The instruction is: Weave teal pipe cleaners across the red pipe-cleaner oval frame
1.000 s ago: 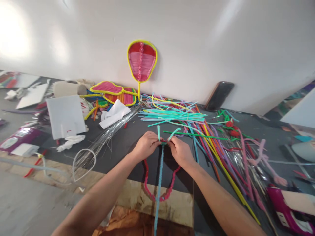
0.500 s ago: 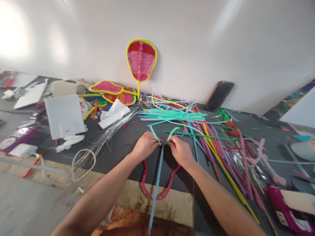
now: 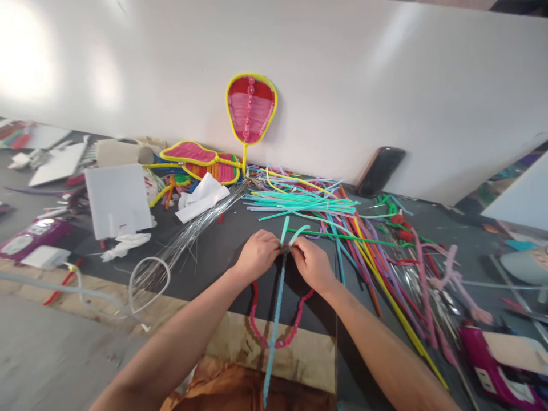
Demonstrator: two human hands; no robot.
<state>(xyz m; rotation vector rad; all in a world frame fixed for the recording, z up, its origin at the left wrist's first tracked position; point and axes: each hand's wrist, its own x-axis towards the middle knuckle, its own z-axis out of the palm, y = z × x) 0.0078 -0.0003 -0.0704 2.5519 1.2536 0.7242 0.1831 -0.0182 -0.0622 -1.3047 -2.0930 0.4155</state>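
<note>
My left hand (image 3: 260, 254) and my right hand (image 3: 312, 264) pinch close together over the dark tabletop. Between their fingertips is the joint where light teal pipe cleaner ends (image 3: 285, 231) stick up. A pinkish-red pipe cleaner loop (image 3: 298, 314) hangs below, its upper sides passing behind my hands. Down its middle runs a twisted light blue pipe cleaner stem (image 3: 277, 308), reaching past the bottom of the loop towards me. My fingers cover most of the joint, so its exact wrapping is hidden.
Behind my hands lies a pile of teal pipe cleaners (image 3: 299, 201), with more colours to the right. A yellow-edged pink paddle shape (image 3: 251, 108) stands against the white board. A phone (image 3: 381, 170) leans there too. Wires (image 3: 184, 234) and crumpled paper (image 3: 203, 197) lie left.
The left teal end has swung from leaning left to nearly upright, slightly right. My left hand has turned a little; both hands keep their pinch. The camera view has shifted slightly.
</note>
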